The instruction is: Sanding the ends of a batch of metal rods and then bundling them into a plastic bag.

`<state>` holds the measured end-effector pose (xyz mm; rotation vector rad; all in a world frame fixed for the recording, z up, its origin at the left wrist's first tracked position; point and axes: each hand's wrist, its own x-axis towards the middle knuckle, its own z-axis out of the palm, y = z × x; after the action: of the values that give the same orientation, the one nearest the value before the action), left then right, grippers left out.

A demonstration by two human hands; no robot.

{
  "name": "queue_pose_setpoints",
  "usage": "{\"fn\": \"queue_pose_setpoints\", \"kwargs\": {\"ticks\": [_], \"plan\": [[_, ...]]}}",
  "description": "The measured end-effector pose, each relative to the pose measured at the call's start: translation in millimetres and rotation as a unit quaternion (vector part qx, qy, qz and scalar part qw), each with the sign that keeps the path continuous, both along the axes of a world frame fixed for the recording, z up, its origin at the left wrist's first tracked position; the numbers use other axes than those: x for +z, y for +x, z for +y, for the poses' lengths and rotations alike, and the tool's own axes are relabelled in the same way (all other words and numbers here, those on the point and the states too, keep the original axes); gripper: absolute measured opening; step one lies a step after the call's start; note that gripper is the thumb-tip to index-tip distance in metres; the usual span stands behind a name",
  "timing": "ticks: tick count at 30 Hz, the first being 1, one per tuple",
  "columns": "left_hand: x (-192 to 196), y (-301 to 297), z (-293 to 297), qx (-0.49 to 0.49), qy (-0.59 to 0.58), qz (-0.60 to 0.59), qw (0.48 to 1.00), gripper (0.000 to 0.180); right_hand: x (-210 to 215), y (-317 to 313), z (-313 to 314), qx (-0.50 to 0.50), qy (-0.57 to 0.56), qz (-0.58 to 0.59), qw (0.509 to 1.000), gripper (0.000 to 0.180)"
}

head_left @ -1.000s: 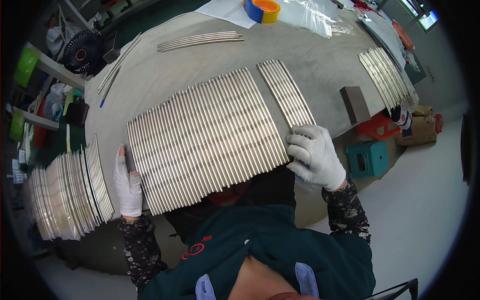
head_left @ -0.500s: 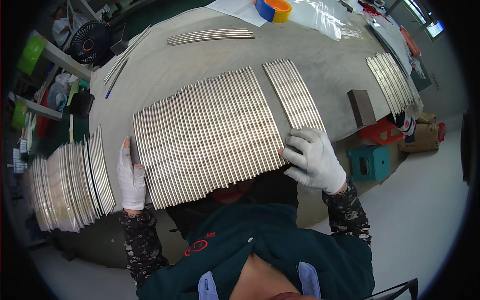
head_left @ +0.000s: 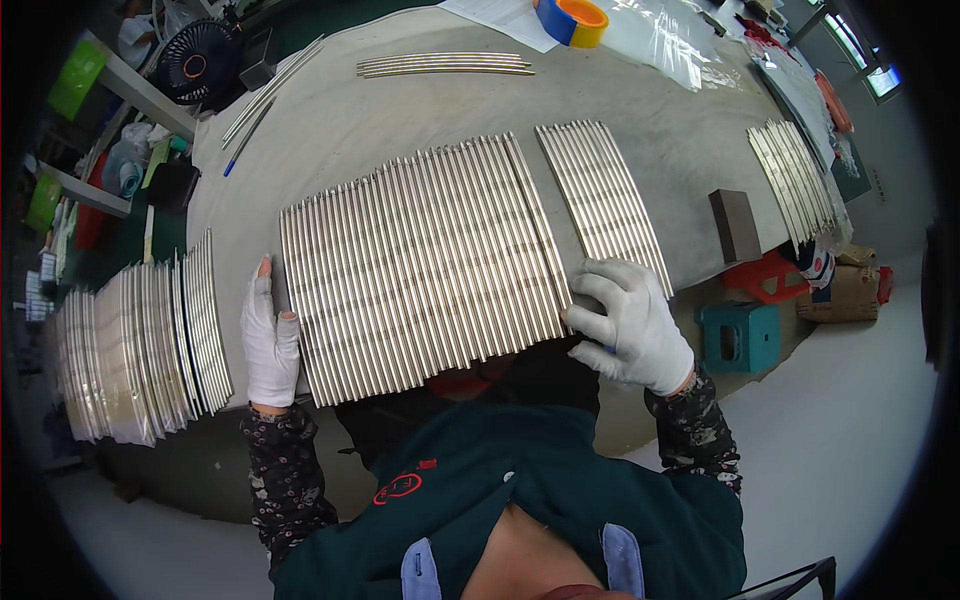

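Note:
A wide row of thin silvery metal rods (head_left: 425,265) lies side by side at the near edge of the grey table. My left hand (head_left: 271,345), in a white glove with bare thumb and index tips, is open, its fingers stretched along the row's left side. At the row's right side my right hand (head_left: 632,325), also gloved, has curled fingers close to the lower end of the last rod. A bit of blue shows inside its grip, too small to name. Just beyond that hand lies a narrower group of rods (head_left: 605,195), separated from the row by a gap.
Bundled rods in clear wrap (head_left: 140,350) sit at the left; more rods (head_left: 790,180) lie far right beside a dark block (head_left: 735,226). At the back are loose rods (head_left: 445,65), a tape roll (head_left: 572,20) and a pen (head_left: 248,140). A teal stool (head_left: 740,335) stands below right.
The row's ends look more even along the upper left edge, and its rightmost rod stands slightly apart at the top. Both hands stay at the row's sides. The whole view has shifted slightly.

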<state>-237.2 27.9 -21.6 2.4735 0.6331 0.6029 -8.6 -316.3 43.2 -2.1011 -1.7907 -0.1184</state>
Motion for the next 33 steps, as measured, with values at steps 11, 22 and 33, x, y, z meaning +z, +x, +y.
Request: {"fn": "queue_pose_setpoints", "kwargs": {"ticks": [11,22,33], "plan": [[4.8,3.1,-3.6,-0.012,0.033,-0.001,0.999,0.075,-4.6,-3.8,4.2,0.027,-0.039,0.015,0.999,0.042],[10.8,8.5,-10.3,-0.019,0.006,-0.037,0.999,0.072,2.0,-9.6,17.2,0.036,-0.03,0.01,0.999,0.043],[12.1,9.2,-10.4,-0.015,0.032,-0.026,0.999,0.076,-1.0,-13.8,23.2,0.063,-0.035,0.031,0.997,0.045]]}}
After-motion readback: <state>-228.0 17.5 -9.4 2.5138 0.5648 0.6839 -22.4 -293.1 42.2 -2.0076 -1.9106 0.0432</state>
